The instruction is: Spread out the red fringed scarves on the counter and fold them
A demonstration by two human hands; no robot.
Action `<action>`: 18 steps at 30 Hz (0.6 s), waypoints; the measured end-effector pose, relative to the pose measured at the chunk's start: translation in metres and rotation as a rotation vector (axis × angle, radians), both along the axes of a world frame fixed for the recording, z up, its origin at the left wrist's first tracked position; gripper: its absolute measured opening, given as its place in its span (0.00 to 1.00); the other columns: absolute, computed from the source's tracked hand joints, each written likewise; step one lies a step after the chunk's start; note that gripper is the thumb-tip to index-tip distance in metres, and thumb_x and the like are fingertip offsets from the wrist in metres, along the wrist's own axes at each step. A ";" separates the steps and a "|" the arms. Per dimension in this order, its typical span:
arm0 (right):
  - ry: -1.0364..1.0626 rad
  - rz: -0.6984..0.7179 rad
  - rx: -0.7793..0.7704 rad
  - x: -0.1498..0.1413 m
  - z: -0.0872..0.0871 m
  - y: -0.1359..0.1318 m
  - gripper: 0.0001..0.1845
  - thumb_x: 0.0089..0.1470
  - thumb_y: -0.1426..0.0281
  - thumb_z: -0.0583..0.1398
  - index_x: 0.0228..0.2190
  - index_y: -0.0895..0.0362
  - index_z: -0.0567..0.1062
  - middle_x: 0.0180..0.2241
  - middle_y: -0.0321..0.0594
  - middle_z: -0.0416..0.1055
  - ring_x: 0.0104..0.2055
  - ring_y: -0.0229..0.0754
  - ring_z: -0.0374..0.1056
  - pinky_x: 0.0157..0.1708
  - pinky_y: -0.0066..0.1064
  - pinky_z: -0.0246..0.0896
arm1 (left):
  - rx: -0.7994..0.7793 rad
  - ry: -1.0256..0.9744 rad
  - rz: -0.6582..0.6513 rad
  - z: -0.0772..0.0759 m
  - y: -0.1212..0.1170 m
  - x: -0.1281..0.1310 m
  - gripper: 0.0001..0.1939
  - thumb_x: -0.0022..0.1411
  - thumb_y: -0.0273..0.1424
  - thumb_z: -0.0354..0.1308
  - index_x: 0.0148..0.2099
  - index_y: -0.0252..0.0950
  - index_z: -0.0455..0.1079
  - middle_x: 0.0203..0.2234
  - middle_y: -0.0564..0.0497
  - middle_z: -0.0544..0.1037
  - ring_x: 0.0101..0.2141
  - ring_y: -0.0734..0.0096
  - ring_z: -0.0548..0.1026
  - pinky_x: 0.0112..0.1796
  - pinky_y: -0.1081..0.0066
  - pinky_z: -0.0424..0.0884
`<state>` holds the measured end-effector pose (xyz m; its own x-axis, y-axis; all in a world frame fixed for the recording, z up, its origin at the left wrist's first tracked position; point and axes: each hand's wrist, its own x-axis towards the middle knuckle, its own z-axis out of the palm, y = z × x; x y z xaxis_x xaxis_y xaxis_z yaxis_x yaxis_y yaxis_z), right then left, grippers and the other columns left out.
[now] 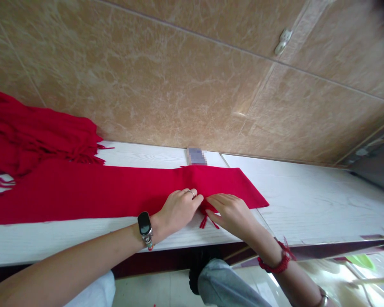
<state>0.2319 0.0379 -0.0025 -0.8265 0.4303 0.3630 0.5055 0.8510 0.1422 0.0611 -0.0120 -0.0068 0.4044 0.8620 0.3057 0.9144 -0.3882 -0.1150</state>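
Note:
A long red scarf point(92, 189) lies flat along a white wooden tabletop point(313, 200). My left hand point(178, 209), with a ring and a black wristband, rests on the scarf's near edge, fingers curled and pinching the cloth. My right hand point(231, 211), with a red string bracelet at the wrist, lies right beside it, fingers pressed on the same edge. Red fringe tassels point(205, 220) hang out between the two hands over the table's front.
A heap of more red fringed scarves point(25, 132) sits at the far left against the tan tiled wall point(179, 72). A small blurred tag point(196, 156) stands at the wall's foot. My knee in jeans point(217, 283) shows below the table edge.

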 end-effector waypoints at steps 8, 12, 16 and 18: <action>-0.051 -0.053 0.073 0.005 -0.003 0.006 0.09 0.50 0.81 0.53 0.24 0.58 0.69 0.24 0.38 0.68 0.26 0.38 0.63 0.27 0.29 0.54 | 0.051 0.022 -0.020 0.002 -0.005 -0.003 0.05 0.60 0.21 0.48 0.37 0.34 0.63 0.34 0.48 0.71 0.35 0.65 0.71 0.35 0.67 0.68; -0.028 -0.050 0.209 0.007 -0.010 0.009 0.10 0.49 0.82 0.54 0.21 0.58 0.68 0.21 0.37 0.64 0.23 0.38 0.59 0.24 0.30 0.49 | 0.076 0.010 -0.029 -0.002 -0.004 0.001 0.06 0.60 0.23 0.50 0.41 0.34 0.63 0.37 0.47 0.71 0.37 0.64 0.70 0.36 0.66 0.67; 0.033 0.040 0.278 0.010 -0.019 0.011 0.10 0.53 0.80 0.53 0.24 0.59 0.70 0.22 0.38 0.64 0.24 0.38 0.57 0.25 0.31 0.49 | 0.066 0.069 -0.053 -0.005 -0.003 0.002 0.05 0.61 0.23 0.48 0.39 0.35 0.64 0.35 0.48 0.72 0.35 0.66 0.69 0.34 0.68 0.65; 0.082 0.099 0.308 0.013 -0.022 0.013 0.11 0.55 0.79 0.51 0.25 0.60 0.71 0.23 0.40 0.65 0.25 0.39 0.57 0.26 0.31 0.50 | 0.080 0.102 -0.082 -0.005 -0.003 0.001 0.06 0.62 0.22 0.47 0.37 0.35 0.64 0.34 0.48 0.71 0.34 0.66 0.69 0.33 0.68 0.65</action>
<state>0.2444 0.0508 -0.0240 -0.8213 0.2097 0.5306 0.4433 0.8199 0.3623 0.0619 -0.0150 -0.0117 0.5051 0.7993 0.3257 0.8619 -0.4471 -0.2393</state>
